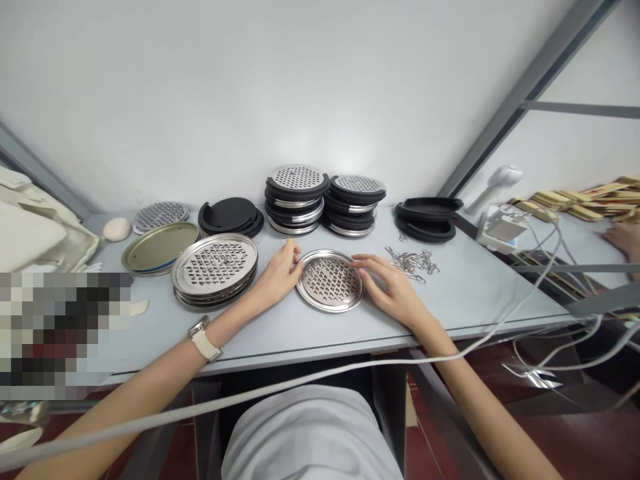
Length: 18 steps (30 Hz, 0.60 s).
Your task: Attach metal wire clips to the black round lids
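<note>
One round perforated metal plate (331,281) lies flat, facing up, between the loosely curled left hand (281,268), its grip unclear, and the loosely spread right hand (395,288) touching it; beyond them, two black-ringed plate stacks (295,200) (354,205).

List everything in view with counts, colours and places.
Table: one, grey, middle
Wall: one, white, behind
Floor: one, red, below
Disc: one, silver, front centre
Disc pile: one, silver, left
Gold disc: one, gold, left of disc pile
Mesh disc: one visible, grey, back left
Round object: one, off-white, far left
Tall stacks: two, black and silver, back centre
Black holders: two stacks, black, flanking tall stacks
Clips: many, silver, right
Device: one, white, far right
Slats: many, yellowish, far right
Cables: several, white, front and right
Bundle: one, cream, left edge
Co-worker's hand: one, bare, right edge
Watch: one, cream strap, left wrist
Shirt: one, grey, bottom
Left hand: one, bare, disc's left rim
Right hand: one, bare, disc's right rim
</note>
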Tool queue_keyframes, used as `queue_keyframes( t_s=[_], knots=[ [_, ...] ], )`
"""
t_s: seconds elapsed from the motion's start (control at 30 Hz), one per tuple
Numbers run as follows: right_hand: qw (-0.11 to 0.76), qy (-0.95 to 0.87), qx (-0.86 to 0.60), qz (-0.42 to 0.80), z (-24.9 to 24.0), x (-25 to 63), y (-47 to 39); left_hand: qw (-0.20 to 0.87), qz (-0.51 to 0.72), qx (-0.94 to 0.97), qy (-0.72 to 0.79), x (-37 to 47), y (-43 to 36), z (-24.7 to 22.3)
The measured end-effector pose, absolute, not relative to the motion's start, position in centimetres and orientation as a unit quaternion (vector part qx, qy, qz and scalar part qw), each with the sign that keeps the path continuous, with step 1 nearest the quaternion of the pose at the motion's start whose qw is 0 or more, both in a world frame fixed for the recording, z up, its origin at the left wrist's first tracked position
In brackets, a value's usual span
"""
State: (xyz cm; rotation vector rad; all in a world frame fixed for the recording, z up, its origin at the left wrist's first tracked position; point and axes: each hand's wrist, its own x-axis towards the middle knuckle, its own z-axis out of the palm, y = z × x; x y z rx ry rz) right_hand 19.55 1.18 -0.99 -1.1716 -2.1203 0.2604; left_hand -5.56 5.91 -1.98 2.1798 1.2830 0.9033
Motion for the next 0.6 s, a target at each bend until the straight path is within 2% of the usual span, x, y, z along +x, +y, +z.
queue_keyframes(
  t_s=[0.2,0.6],
  knots=[
    [0.287,-0.858,-0.410,0.119,-1.1,18.9,-0.3,0.221,0.331,0.793,0.461,-5.6,6.1,-2.3],
    [0.264,-0.865,-0.403,0.141,-0.9,18.8,-0.4,0.231,0.331,0.792,0.458,-5.5,6.1,-2.3]
  ],
)
